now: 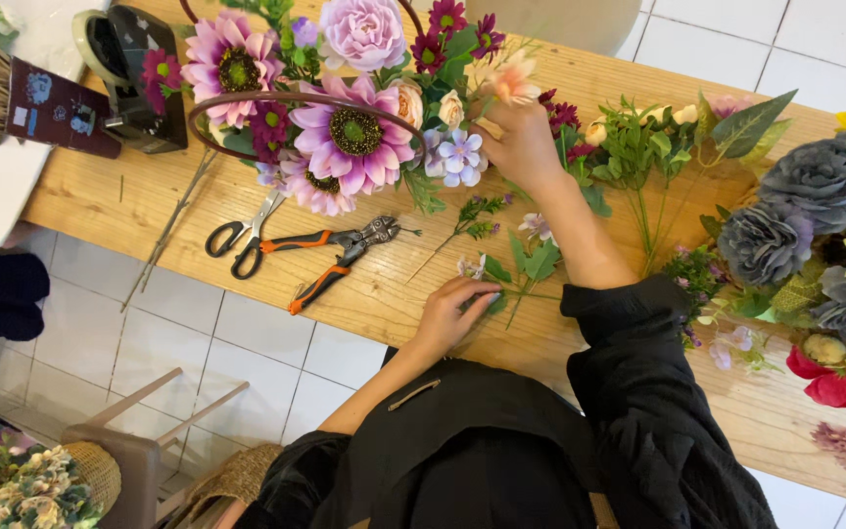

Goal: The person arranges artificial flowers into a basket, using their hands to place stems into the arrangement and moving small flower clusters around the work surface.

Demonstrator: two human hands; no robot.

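Beside the pliers (pixel 340 257) on the bench (pixel 129 196): left hand (pixel 454 312) pinched on leafy sprig (pixel 526 266), stem pointing away from pliers. Beyond, right hand (pixel 521 147) grasping peach flower (pixel 511 83) at the flower basket (pixel 345 108); nearer the basket.

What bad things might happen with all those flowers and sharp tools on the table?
The pliers and scissors lie open-ended close to the left hand, so a careless reach might nick a finger. The right hand presses a stem into the packed flower basket, which might knock neighbouring blooms loose. The small sprig under the left hand sits near the table edge and might slip off.
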